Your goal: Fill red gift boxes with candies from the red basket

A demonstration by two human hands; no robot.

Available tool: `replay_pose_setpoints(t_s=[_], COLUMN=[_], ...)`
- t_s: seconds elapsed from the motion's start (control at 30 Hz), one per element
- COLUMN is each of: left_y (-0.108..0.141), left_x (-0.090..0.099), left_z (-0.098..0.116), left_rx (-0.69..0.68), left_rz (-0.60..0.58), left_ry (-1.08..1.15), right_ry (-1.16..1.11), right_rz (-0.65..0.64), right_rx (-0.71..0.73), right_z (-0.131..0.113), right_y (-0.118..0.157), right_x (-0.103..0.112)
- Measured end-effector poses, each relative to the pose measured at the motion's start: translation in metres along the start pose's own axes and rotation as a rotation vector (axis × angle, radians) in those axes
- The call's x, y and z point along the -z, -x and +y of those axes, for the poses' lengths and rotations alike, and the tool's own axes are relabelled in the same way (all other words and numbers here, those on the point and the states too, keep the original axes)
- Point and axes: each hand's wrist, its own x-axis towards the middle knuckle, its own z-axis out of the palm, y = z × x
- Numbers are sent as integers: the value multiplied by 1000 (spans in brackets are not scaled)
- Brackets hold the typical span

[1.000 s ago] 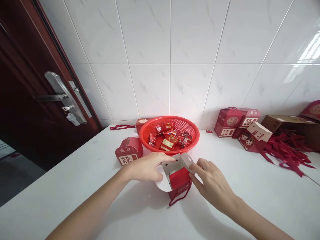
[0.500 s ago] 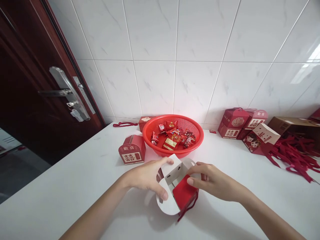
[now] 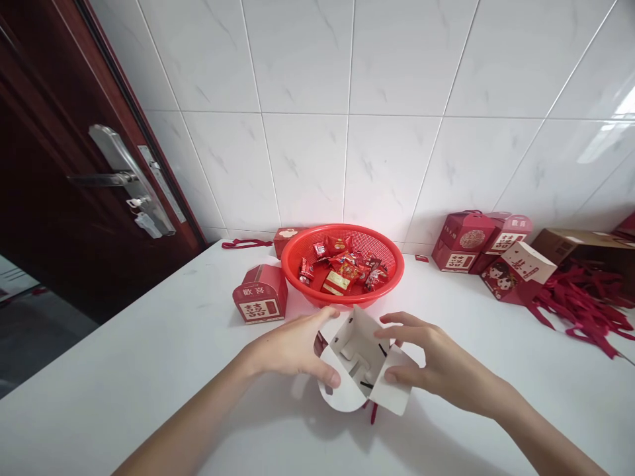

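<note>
An unfolded gift box [image 3: 358,354], white inside, stands on the table with its flaps spread and its inside visible. My left hand [image 3: 297,350] grips its left side, thumb on the near rounded flap and fingers at the back left flap. On the other side my right hand [image 3: 426,350] has its fingers apart, the thumb touching the right flap and the fingertips by the back edge. A dark red ribbon [image 3: 374,413] pokes out under the box's near side. Just behind is a red basket [image 3: 342,301] with wrapped candies [image 3: 347,268].
A closed red box [image 3: 260,295] stands left of the basket, another small box [image 3: 285,239] behind it. Several red boxes [image 3: 464,241], a pile of ribbons [image 3: 583,304] and a cardboard carton [image 3: 570,243] lie at the right. A tiled wall [image 3: 307,172] rises behind.
The right flap, folded inward with its red face up before, is now turned outward, showing white. My right hand has moved slightly right and its fingers have spread.
</note>
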Motion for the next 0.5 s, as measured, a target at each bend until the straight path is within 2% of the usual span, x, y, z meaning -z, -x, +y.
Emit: replay_pose_setpoints(t_s=[0.1,0.2,0.37,0.5], left_y=[0,-2,-4,0], left_x=[0,0,3,6], left_z=[-1,-3,-6,1], left_rx=[-14,6,28,47], left_rz=[-4,1,2,33], left_ry=[18,-5,-51,-136], right_ry=[61,37,-84,1], right_rz=[54,5,-77,-47], right_rx=[-134,-232,-204,-137], right_z=[3,11,20,15], right_y=[1,-2,-9,-13], right_x=[0,0,3,9])
